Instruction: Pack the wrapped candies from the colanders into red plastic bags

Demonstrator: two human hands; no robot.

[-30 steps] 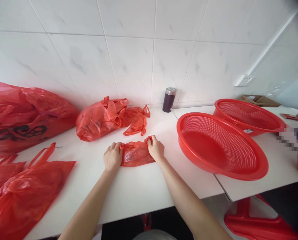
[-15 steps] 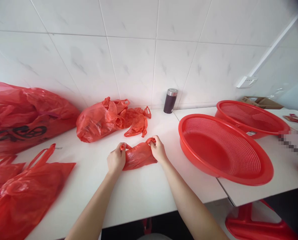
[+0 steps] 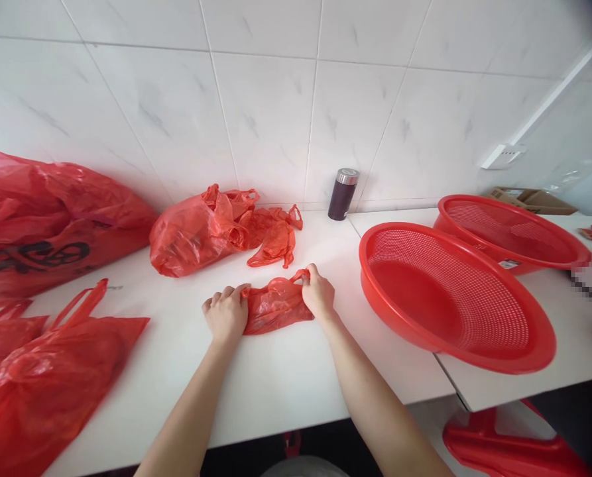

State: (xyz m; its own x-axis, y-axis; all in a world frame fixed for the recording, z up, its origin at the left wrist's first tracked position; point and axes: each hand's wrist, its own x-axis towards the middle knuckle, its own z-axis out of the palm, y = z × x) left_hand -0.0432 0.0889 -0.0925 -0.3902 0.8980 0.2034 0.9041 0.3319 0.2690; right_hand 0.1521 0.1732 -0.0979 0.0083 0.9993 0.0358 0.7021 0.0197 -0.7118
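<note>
A: What are the hands doing down there? I only have your voice.

B: On my head feed, both are grasping one small red plastic bag (image 3: 278, 308). The left hand (image 3: 226, 313) has its left end; the right hand (image 3: 318, 290) pinches its upper right corner, by the handle.

A: Where does that bag sit?

B: I see it low over the white counter (image 3: 276, 391), between the two hands, in front of a crumpled red bag (image 3: 274, 244). I can't make out what's inside.

A: And to the left?

B: I've got a bulging red bag (image 3: 189, 235) touching the crumpled one, a large red bag with black print (image 3: 57, 212) beyond it, and a tied red bag (image 3: 47, 384) nearer me.

A: Other side?

B: I see a dark bottle with a silver lid (image 3: 343, 194) upright near the tiled wall (image 3: 266, 119). Farther right, a red perforated basket (image 3: 415, 288) stands in front of a second basket (image 3: 514, 228).
</note>
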